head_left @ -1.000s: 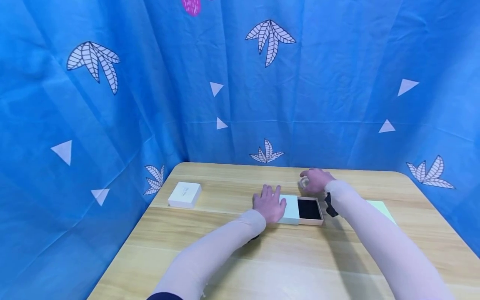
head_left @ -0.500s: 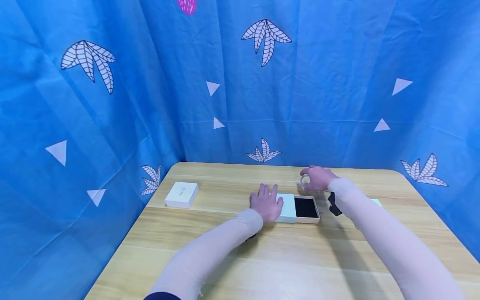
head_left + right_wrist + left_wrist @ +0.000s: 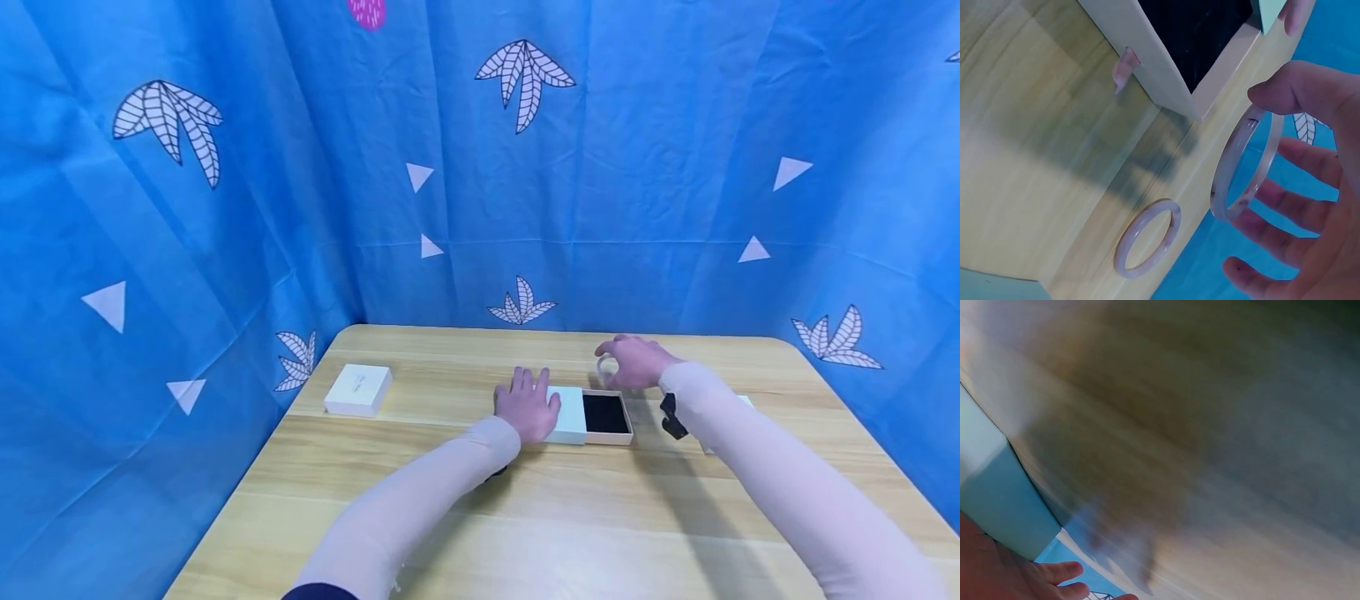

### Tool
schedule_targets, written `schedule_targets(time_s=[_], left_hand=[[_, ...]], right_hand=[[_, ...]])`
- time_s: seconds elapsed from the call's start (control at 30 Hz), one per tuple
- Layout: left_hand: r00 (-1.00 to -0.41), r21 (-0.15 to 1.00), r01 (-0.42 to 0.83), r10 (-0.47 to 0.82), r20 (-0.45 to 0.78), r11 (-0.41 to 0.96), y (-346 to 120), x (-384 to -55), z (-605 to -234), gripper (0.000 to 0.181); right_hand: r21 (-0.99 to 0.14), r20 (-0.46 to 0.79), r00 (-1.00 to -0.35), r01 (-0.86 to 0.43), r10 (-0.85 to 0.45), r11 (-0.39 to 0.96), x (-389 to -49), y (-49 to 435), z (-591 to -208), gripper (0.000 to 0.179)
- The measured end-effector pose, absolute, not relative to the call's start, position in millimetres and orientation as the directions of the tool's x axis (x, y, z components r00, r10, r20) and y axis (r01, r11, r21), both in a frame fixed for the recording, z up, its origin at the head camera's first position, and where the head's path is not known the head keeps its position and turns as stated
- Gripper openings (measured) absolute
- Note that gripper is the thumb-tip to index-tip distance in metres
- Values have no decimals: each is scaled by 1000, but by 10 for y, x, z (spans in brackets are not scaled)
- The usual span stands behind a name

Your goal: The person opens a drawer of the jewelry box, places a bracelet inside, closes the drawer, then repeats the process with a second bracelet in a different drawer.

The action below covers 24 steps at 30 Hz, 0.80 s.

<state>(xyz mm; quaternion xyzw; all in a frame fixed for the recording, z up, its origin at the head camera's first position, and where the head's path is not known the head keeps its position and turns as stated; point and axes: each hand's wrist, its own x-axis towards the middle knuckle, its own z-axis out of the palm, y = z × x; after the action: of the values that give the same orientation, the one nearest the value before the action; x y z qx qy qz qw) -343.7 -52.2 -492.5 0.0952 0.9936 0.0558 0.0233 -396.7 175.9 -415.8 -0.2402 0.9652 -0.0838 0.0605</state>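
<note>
My left hand [image 3: 527,407] rests on the pale mint sleeve [image 3: 567,417] of a box, its fingers extended. Out of the sleeve's right end juts a pale pink drawer [image 3: 609,439] with a black lining [image 3: 604,413] and a ribbon tab [image 3: 1125,67]. Beyond the drawer, my right hand [image 3: 637,362] pinches a translucent bangle [image 3: 1225,165] at its upper edge, thumb on the near side. The bangle hangs tilted above the tabletop. A second, pinkish bangle [image 3: 1175,220] lies flat on the wood below it.
A white box [image 3: 358,389] sits at the table's far left. Part of a pale green object [image 3: 746,401] shows behind my right sleeve. Blue patterned curtains [image 3: 465,167] hang at the back and sides of the wooden table [image 3: 450,350].
My right hand has shifted slightly right relative to the drawer, still holding the bangle. My left hand stays on the sleeve. The head view has turned a little to the right.
</note>
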Motion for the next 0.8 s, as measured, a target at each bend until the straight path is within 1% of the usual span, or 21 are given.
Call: schedule_targets(time_s=[0.23,0.5,0.67,0.8], left_hand=[[-981,122,183,190,-41,975,-526,-3432,-4906,67],[-981,114,182,188,-44,977,-526,-3447,-4937,67],[-980,127,190,196,-38,974,-524,-3418,-4907,66],[-980,130,187,194,-43,974,-518,-3406,-4894,66]], right_hand=[[-171,-60,-860,-491,-506,854,-3883,1750,-4149,65],[-175,-86,-846,-507,-527,844,-3784,1731,-4183,65],[-145,-76,-839,-526,-539,838,-3724,1721,-4222,64],[-100,-65,-838,-535,-542,839,-3665,1695,-4232,62]])
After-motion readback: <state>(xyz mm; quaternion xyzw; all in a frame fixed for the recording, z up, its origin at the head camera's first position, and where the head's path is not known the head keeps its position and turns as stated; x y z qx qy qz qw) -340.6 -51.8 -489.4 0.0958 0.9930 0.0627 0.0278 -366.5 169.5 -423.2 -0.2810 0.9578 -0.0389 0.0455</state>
